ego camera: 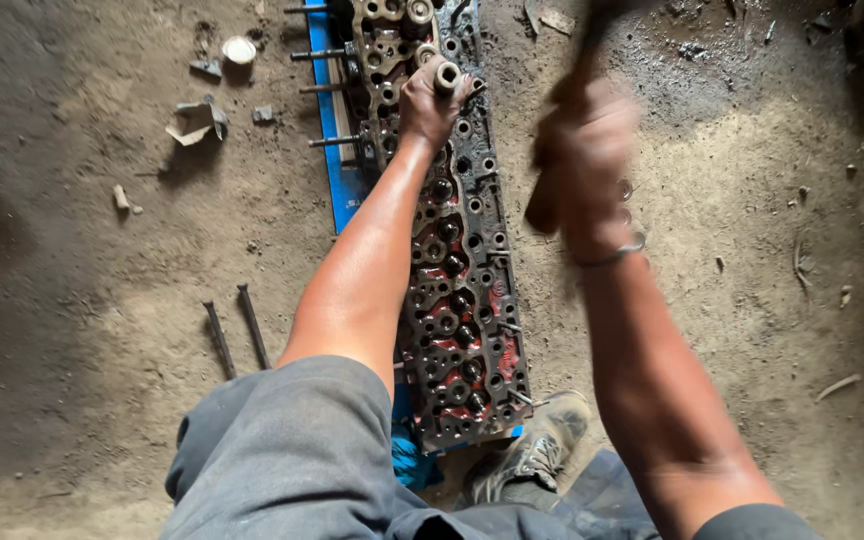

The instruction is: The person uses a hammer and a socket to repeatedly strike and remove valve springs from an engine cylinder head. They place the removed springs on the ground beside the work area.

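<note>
Dusty dirt floor spreads all around, littered with scraps and two loose bolts. On it, over a blue board, lies a long cylinder head, grimy black with red paint showing between its round ports. His left hand grips a short metal tube stood on the head; his right hand, blurred, is clenched round a dark hammer handle.

Right hand and its hammer blurred, hammer head cut off

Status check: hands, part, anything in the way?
Left hand grips punch on cylinder head. Right hand raised with hammer, blurred. Nothing blocking.
</note>
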